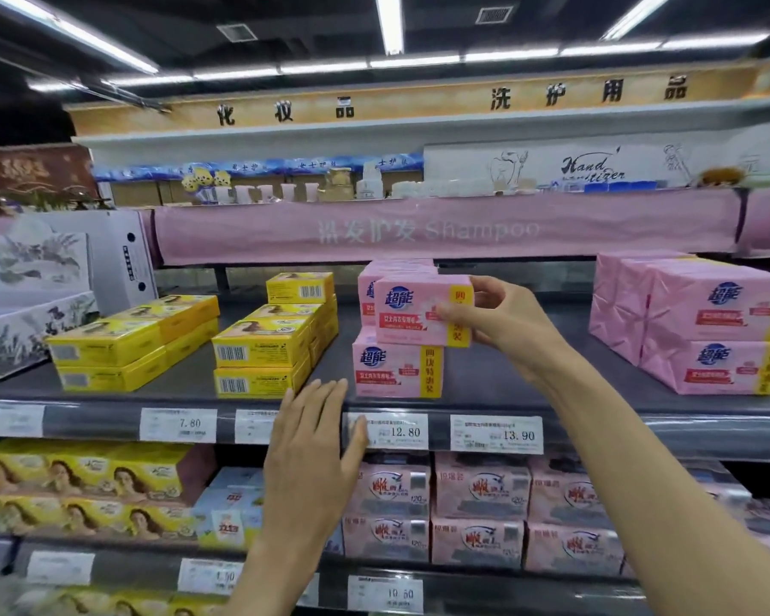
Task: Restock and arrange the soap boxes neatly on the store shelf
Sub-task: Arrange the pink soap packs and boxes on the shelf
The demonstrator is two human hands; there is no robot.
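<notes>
Here the box (419, 311) is pink, with a blue logo, a red band of white print and a yellow strip down its right end. It is held level with its printed face outward, just above the front pink box of a stack (396, 371) on the middle shelf (507, 371). More of the same pink boxes stand directly behind it, and whether its bottom edge rests on the stack cannot be told. The right hand (494, 322) pinches the box at its right end: the thumb lies across the front face near the yellow strip and the fingers curl over the top corner and behind. The left hand (312, 446) is spread flat with its fingers straight and close together. It holds nothing, and its fingertips reach the shelf's front edge between the yellow boxes (263, 344) and the stack; whether they touch the edge is unclear. That hand covers part of one price tag, while the tags (496, 433) reading 12.80 and 13.90 show beside it. Left of the stack, the yellow boxes sit two or three high in two groups, one near and one further left (130, 344). To the right, well apart across bare shelf, lie large pink wrapped packs (694, 322) with the same logo. A pink banner (441, 231) reading "Shampoo" hangs above. On the shelf below stand other pink soap boxes (481, 513) and yellow multipacks (85, 477).
</notes>
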